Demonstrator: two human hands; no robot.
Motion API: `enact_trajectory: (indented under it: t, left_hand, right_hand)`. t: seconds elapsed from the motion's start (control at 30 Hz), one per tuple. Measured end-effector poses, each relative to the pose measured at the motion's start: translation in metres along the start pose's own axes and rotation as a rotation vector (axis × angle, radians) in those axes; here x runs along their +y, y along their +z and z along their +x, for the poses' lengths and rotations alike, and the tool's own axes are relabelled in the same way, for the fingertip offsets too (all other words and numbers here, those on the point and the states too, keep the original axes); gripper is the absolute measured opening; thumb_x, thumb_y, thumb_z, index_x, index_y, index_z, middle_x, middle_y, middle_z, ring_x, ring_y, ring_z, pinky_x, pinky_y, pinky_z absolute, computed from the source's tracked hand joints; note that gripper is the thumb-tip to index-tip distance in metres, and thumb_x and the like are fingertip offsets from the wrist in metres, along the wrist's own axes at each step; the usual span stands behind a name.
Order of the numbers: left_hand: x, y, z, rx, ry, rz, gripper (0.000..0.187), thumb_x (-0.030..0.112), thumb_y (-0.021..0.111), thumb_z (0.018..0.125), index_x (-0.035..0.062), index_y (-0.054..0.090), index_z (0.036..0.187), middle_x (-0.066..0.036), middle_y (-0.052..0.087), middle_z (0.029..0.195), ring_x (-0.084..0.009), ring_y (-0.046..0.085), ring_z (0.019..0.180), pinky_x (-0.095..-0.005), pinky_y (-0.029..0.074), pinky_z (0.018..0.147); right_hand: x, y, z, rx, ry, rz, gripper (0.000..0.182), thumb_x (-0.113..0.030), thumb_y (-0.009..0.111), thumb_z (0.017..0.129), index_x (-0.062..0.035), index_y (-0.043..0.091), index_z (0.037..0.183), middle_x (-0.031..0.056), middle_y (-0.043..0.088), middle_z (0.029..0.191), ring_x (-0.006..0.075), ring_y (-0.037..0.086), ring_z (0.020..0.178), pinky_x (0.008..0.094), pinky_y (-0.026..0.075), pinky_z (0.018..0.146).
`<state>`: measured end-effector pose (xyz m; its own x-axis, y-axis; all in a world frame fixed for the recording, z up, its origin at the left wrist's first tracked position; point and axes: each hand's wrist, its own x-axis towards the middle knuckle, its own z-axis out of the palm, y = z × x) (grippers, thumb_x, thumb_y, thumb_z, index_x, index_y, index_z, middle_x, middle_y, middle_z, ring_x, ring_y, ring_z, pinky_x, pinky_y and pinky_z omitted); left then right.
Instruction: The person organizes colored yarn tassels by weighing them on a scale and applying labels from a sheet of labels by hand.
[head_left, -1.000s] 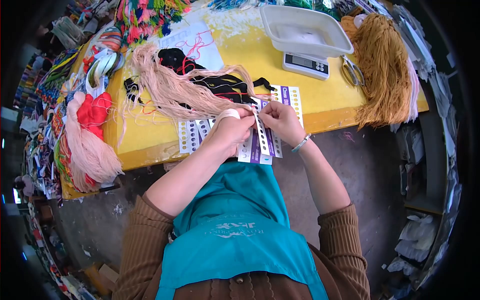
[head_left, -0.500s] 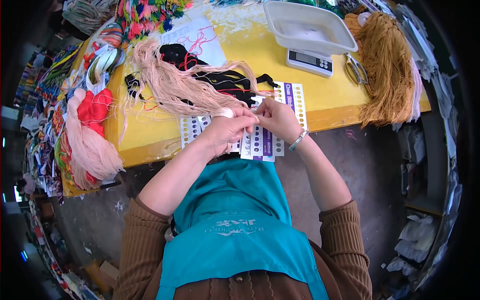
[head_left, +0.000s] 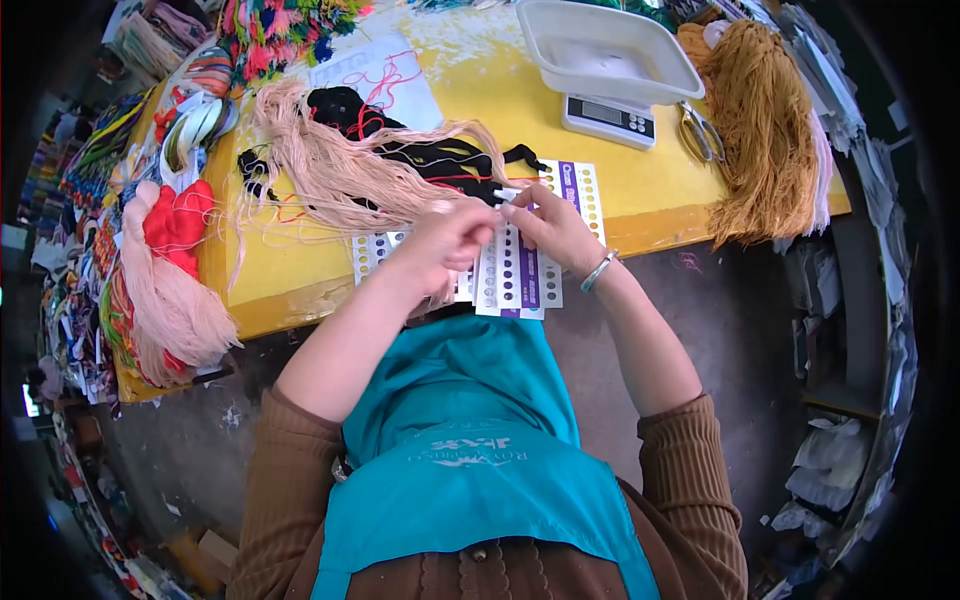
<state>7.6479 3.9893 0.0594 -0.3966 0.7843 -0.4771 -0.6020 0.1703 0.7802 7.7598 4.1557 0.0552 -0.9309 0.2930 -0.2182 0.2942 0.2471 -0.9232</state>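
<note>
My left hand [head_left: 445, 245] is closed, its fingers curled together beside the pale peach thread bundle [head_left: 335, 160]. What it pinches is too small to make out. Close to its fingertips, my right hand [head_left: 550, 228] pinches over the purple and white punched cards [head_left: 520, 280], thumb and forefinger near a small white piece. Black thread [head_left: 440, 160] lies behind both hands, partly under the peach strands. The cards overlap at the table's front edge, partly hidden by my hands.
On the yellow table [head_left: 480, 65], a white tray [head_left: 610, 60] sits on a digital scale [head_left: 608, 118]. Scissors [head_left: 700, 132] and brown thread [head_left: 765, 130] lie right. Red thread [head_left: 180, 225] and pink thread [head_left: 165, 290] lie left. Printed paper [head_left: 395, 75] is behind.
My left hand has turned and its fingers have curled differently, with the white patch beside it no longer showing. My right hand stays near the cards. The whole view has shifted slightly.
</note>
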Motion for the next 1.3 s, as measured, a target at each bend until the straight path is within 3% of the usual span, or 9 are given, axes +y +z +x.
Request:
enact_trajectory:
  t: [0.2, 0.3, 0.37, 0.43, 0.53, 0.67, 1.03, 1.17, 1.3]
  left_hand:
    - [0.077, -0.140, -0.073, -0.053, 0.156, -0.395, 0.028, 0.021, 0.052, 0.093, 0.0168, 0.044, 0.067, 0.005, 0.040, 0.057, -0.0045, 0.031, 0.040, -0.0199, 0.024, 0.033]
    - [0.116, -0.202, -0.115, 0.545, 0.543, -0.454, 0.016, 0.019, 0.050, 0.094, 0.0093, 0.056, 0.083, 0.003, 0.048, 0.063, -0.0051, 0.035, 0.043, -0.0206, 0.027, 0.034]
    - [0.117, -0.223, -0.128, 0.711, 0.619, -0.507, 0.016, 0.018, 0.052, 0.094, 0.0041, 0.059, 0.096, 0.000, 0.058, 0.074, -0.0048, 0.036, 0.045, -0.0193, 0.028, 0.035]
    - [0.091, -0.249, -0.124, 0.542, 0.512, -0.374, 0.024, 0.019, 0.052, 0.094, -0.0004, 0.060, 0.105, -0.007, 0.067, 0.095, -0.0097, 0.055, 0.061, -0.0206, 0.042, 0.048]
    - [0.063, -0.155, -0.110, 0.301, 0.410, -0.388, 0.044, 0.022, 0.047, 0.096, -0.0079, 0.049, 0.129, -0.017, 0.060, 0.124, -0.0250, 0.062, 0.104, -0.0308, 0.051, 0.087]
    - [0.041, -0.074, -0.101, 0.007, 0.339, -0.523, 0.051, 0.027, 0.040, 0.100, -0.0065, 0.041, 0.138, -0.020, 0.046, 0.142, -0.0281, 0.043, 0.133, -0.0391, 0.038, 0.107]
    - [0.019, -0.016, -0.094, -0.192, 0.374, -0.151, 0.058, 0.039, 0.042, 0.102, 0.0005, 0.035, 0.145, -0.011, 0.045, 0.143, -0.0195, 0.046, 0.128, -0.0319, 0.038, 0.104]
    - [0.010, -0.018, -0.093, -0.138, 0.436, 0.010, 0.054, 0.036, 0.031, 0.105, 0.0001, 0.035, 0.145, -0.015, 0.032, 0.152, -0.0247, 0.029, 0.141, -0.0377, 0.026, 0.115]
    - [0.011, -0.020, -0.099, -0.168, 0.422, 0.067, 0.054, 0.036, 0.032, 0.105, 0.0007, 0.035, 0.146, -0.014, 0.036, 0.150, -0.0237, 0.036, 0.137, -0.0371, 0.030, 0.112]
  right_hand:
    - [0.004, -0.002, 0.004, -0.040, 0.069, -0.024, 0.019, -0.017, 0.060, 0.087, -0.0033, 0.056, 0.100, 0.0029, 0.059, 0.069, 0.0097, 0.056, 0.064, 0.0251, 0.045, 0.061]
    - [0.007, -0.001, 0.006, -0.037, 0.064, -0.028, 0.022, -0.018, 0.060, 0.086, -0.0013, 0.057, 0.100, 0.0057, 0.062, 0.070, 0.0127, 0.060, 0.065, 0.0272, 0.047, 0.063]
    - [0.005, 0.000, 0.005, -0.031, 0.062, -0.036, 0.024, -0.019, 0.061, 0.085, -0.0006, 0.058, 0.099, 0.0076, 0.064, 0.071, 0.0144, 0.062, 0.065, 0.0285, 0.049, 0.064]
    - [0.003, 0.000, 0.003, -0.023, 0.058, -0.032, 0.022, -0.019, 0.062, 0.085, -0.0018, 0.058, 0.099, 0.0068, 0.064, 0.071, 0.0132, 0.062, 0.065, 0.0280, 0.049, 0.063]
    - [0.008, 0.001, 0.005, -0.032, 0.043, -0.057, 0.022, -0.019, 0.063, 0.086, -0.0027, 0.059, 0.099, 0.0065, 0.064, 0.070, 0.0125, 0.062, 0.065, 0.0270, 0.048, 0.060]
    - [0.020, 0.018, 0.007, 0.131, -0.203, -0.146, 0.017, -0.019, 0.066, 0.085, -0.0033, 0.066, 0.092, 0.0039, 0.065, 0.071, 0.0103, 0.059, 0.064, 0.0276, 0.047, 0.059]
    - [-0.073, 0.109, -0.038, -0.037, -0.238, 0.574, 0.009, -0.005, 0.067, 0.088, -0.0012, 0.066, 0.096, 0.0016, 0.066, 0.088, 0.0066, 0.057, 0.074, 0.0220, 0.048, 0.070]
    - [-0.076, 0.114, -0.043, -0.071, -0.147, 0.776, 0.005, -0.005, 0.066, 0.088, -0.0032, 0.065, 0.092, 0.0007, 0.063, 0.081, 0.0046, 0.051, 0.065, 0.0196, 0.040, 0.057]
    - [-0.070, 0.107, -0.040, -0.096, -0.010, 0.956, 0.002, -0.008, 0.063, 0.089, -0.0056, 0.063, 0.090, 0.0001, 0.061, 0.077, 0.0036, 0.043, 0.056, 0.0188, 0.028, 0.048]
